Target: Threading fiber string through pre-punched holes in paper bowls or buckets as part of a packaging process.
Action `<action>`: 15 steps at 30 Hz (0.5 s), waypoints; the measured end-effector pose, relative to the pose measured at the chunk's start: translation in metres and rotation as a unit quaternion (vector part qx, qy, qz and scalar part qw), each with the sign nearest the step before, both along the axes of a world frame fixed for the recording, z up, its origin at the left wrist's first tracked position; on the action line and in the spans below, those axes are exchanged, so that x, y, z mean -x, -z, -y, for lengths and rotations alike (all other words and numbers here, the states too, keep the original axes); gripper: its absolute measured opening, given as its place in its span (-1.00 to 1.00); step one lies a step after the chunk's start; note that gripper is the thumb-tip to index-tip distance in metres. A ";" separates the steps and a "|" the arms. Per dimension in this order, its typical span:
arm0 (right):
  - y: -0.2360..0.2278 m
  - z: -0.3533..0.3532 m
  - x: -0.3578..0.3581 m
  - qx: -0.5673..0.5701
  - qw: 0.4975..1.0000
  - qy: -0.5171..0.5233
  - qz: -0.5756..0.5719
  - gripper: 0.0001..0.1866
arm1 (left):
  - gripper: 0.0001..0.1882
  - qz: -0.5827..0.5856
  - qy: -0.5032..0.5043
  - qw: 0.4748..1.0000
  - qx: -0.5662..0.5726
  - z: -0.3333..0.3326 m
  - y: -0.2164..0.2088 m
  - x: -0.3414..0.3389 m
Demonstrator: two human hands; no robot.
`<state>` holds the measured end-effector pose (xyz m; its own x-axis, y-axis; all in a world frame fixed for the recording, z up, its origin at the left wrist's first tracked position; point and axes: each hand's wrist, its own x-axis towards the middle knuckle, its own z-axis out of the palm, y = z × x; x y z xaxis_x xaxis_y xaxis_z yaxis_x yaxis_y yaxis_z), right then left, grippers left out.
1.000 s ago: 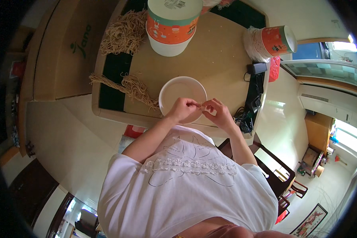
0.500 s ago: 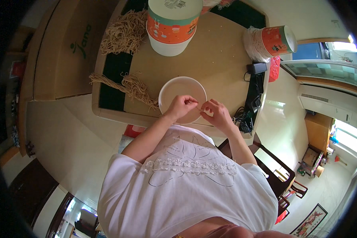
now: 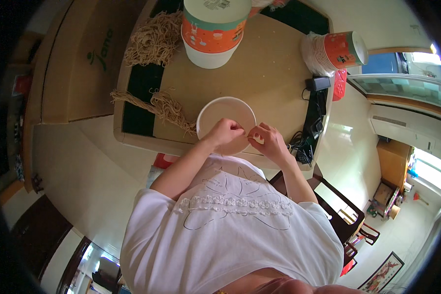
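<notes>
Over a white paper bucket (image 3: 201, 117) at the near edge of the table, my two hands work close together. My left hand (image 3: 224, 131) pinches with thumb and forefinger. A little to its right, my right hand (image 3: 267, 141) pinches too, its fingers curled. A short piece of thin tan string (image 3: 247, 136) shows faintly between the fingertips; most of it is hidden. Left of the bucket lies a loose bundle of the same tan string (image 3: 167, 109), one end spread toward the bucket's rim.
A bigger heap of tan string (image 3: 154, 39) lies at the far left, beside stacked orange-and-green paper buckets (image 3: 213, 36). More nested buckets (image 3: 335, 51) lie on their side at the right. A black adapter (image 3: 318, 84) and cables line the right edge. A large cardboard box (image 3: 85, 63) stands left.
My hands have drawn slightly closer together, the left fingertips curling inward and down. The bucket beneath them has shifted a touch toward me. The string bundles lie as before.
</notes>
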<state>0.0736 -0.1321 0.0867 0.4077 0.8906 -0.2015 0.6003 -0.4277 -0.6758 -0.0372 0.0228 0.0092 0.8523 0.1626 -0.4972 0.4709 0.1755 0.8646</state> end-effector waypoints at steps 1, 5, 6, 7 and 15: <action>0.000 0.000 0.000 0.000 1.000 0.000 0.000 -0.90 | -0.84 0.000 0.000 1.000 0.000 0.000 -0.006 -0.001; 0.001 0.000 0.000 0.005 1.000 0.002 0.005 -0.89 | -0.85 0.020 0.070 0.996 -0.058 0.004 -0.009 -0.001; 0.002 0.000 0.000 0.004 1.000 0.003 0.003 -0.89 | -0.85 0.017 0.062 0.995 -0.070 0.005 -0.007 -0.002; 0.001 0.000 0.001 0.004 1.000 0.003 0.003 -0.89 | -0.85 0.017 0.062 0.995 -0.070 0.005 -0.004 -0.001; 0.006 -0.002 0.005 0.010 1.000 0.022 -0.002 -0.90 | -0.92 0.061 0.015 0.995 -0.082 0.001 -0.009 0.001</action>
<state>0.0682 -0.1296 0.0811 0.4454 0.8677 -0.2205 0.5775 -0.4667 -0.6699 -0.0378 0.0218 0.0182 0.9101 0.2070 -0.3590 0.3640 0.0147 0.9313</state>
